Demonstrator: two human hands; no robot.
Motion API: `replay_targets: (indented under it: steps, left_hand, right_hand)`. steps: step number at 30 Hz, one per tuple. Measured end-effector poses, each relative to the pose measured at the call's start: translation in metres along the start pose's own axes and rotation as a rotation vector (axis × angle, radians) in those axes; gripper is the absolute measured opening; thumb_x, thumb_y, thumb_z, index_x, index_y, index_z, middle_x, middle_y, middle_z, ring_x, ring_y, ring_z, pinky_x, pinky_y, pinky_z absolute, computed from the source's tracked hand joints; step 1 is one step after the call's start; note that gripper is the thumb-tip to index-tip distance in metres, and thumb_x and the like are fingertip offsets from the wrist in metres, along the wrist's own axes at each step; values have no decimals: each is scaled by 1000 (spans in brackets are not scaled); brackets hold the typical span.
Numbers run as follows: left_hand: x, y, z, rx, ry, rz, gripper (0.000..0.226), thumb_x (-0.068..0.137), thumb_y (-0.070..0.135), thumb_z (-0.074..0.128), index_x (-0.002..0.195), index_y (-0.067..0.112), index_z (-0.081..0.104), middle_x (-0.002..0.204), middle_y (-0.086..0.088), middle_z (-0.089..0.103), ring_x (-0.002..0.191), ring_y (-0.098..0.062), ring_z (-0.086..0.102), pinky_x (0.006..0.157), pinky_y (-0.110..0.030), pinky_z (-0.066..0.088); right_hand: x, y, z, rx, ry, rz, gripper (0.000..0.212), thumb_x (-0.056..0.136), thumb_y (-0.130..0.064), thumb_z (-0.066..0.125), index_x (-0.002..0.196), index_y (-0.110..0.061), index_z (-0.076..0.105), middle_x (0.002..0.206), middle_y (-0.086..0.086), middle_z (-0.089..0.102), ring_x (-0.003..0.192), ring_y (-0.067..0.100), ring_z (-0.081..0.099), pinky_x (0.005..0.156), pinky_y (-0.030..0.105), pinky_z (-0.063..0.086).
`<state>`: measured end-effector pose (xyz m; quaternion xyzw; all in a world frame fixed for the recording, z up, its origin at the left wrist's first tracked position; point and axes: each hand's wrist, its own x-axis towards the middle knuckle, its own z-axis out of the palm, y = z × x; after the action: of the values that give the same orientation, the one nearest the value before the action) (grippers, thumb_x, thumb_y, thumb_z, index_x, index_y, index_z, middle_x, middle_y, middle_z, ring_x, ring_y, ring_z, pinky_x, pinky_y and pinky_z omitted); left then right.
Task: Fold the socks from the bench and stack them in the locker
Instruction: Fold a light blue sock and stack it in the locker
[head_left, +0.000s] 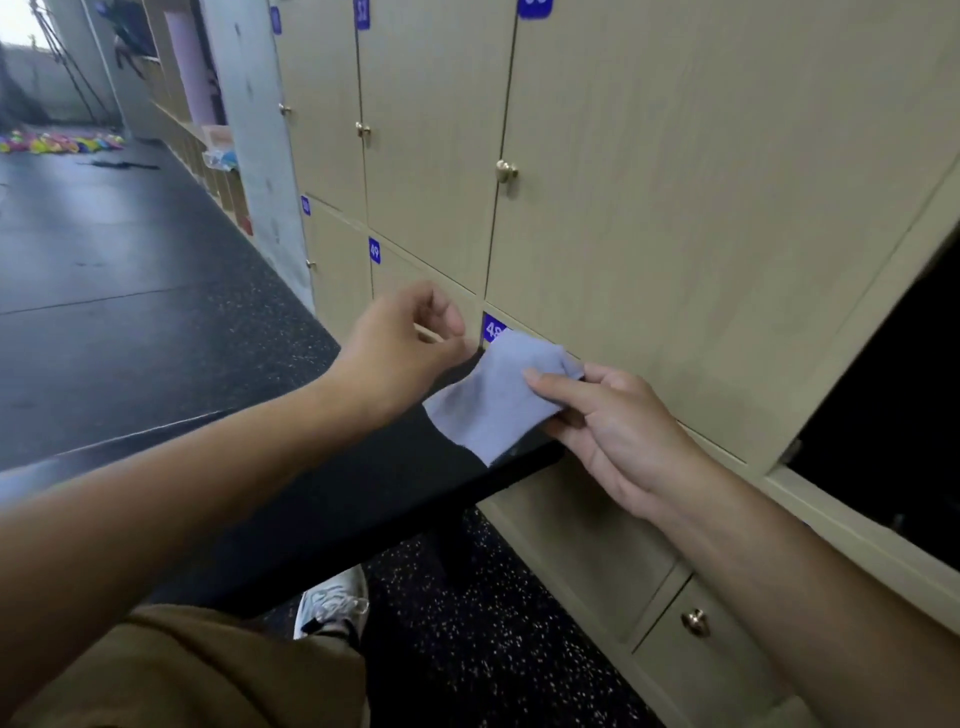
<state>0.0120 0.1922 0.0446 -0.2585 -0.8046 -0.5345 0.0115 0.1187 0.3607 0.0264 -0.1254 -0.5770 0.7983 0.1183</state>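
One lavender sock (493, 397) hangs pinched at its right edge by the right hand (618, 436), thumb on top and curled fingers (558, 418) beneath, so the cloth spreads leftward from the grip over the far end of the black surface (332, 499). The left hand (400, 348) hovers just beside the sock's upper left corner, fingers (447, 312) loosely curled and holding nothing, apart from the fabric. Behind stand beige locker doors (649, 218); an open locker (893, 415) gapes dark at the right.
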Motion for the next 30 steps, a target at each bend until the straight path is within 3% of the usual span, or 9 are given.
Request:
replay_targets:
  steps: [3, 6, 10, 14, 17, 19, 22, 27, 30]
  left_hand:
    - [-16, 13, 24, -102, -217, 43, 14, 91, 15, 76, 92, 5, 67, 78, -10, 68, 67, -9, 62, 68, -22, 53]
    - [-17, 8, 39, -181, -255, 17, 27, 93, 28, 75, 95, 2, 67, 91, -19, 72, 73, -13, 64, 75, -28, 54]
    - [-15, 1, 41, -231, -303, -48, 44, 81, 49, 78, 101, 10, 69, 99, -11, 76, 83, -10, 69, 83, -25, 53]
    - [-14, -2, 49, -195, -307, -78, 32, 82, 22, 86, 104, 9, 68, 100, -7, 76, 92, -19, 76, 85, -25, 58]
    - [-12, -3, 53, -383, -314, -100, 7, 94, 4, 69, 101, 4, 72, 102, -16, 77, 94, -27, 75, 92, -34, 58]
    - [-11, -3, 54, -568, -360, -185, 13, 97, -1, 61, 100, 2, 73, 104, -23, 75, 93, -31, 73, 95, -42, 57]
    - [-11, -4, 55, -711, -384, -277, 17, 100, 1, 56, 102, 1, 72, 106, -27, 72, 94, -33, 68, 94, -43, 57]
    - [-14, -5, 59, -723, -390, -313, 22, 101, 7, 56, 110, -8, 69, 108, -34, 70, 91, -34, 67, 82, -38, 60]
    - [-15, -4, 59, -639, -347, -281, 15, 97, 8, 65, 101, -4, 72, 98, -23, 76, 82, -28, 72, 74, -32, 60]
  right_hand:
    - [1, -4, -6, -31, -4, -13, 22, 98, -8, 63, 111, 9, 68, 106, 19, 76, 97, 22, 75, 89, 29, 60]
    - [0, -7, -7, 18, 22, -1, 40, 106, -30, 50, 109, 4, 69, 105, 18, 77, 100, 23, 75, 92, 33, 60]
    - [-6, -11, -14, -47, -6, 21, 62, 109, -47, 31, 104, 0, 72, 104, 13, 78, 103, 22, 75, 94, 33, 58]
    - [-6, -9, -18, -151, -20, 15, 58, 109, -48, 28, 109, -11, 72, 109, 8, 78, 107, 21, 73, 99, 38, 54]
    - [-4, -12, -18, -198, 11, -25, 50, 110, -42, 32, 105, -16, 74, 103, -1, 79, 93, 13, 73, 95, 36, 57]
    - [-3, -13, -17, -266, 19, -81, 38, 110, -31, 40, 103, -17, 75, 94, -4, 79, 80, 8, 71, 90, 32, 60]
    - [-2, -8, -18, -426, 88, -183, 19, 102, -18, 58, 104, -22, 77, 80, -7, 77, 78, 9, 74, 87, 32, 61]
    - [-1, -2, -19, -514, 185, -280, 7, 91, -24, 75, 95, -19, 79, 84, -1, 79, 79, 18, 78, 87, 49, 62]
    - [1, -2, -21, -540, 194, -264, 13, 89, -30, 77, 85, -19, 82, 80, 3, 79, 80, 25, 78, 85, 54, 61]
